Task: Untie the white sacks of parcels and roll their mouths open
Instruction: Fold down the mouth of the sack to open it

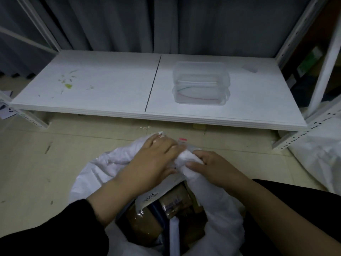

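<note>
both hands work the far rim of the white sack [103, 169]: the left hand [153, 163] and right hand [215, 169] each clutch a bunched roll of its cloth between them, with brown parcels [166, 209] showing below the wrists.

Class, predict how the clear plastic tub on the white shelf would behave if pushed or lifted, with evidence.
The clear plastic tub is probably light: thin see-through walls, only thin coloured strands visible inside. Pushed, it would likely slide, not tip, being low and broad on the smooth white shelf.
</note>
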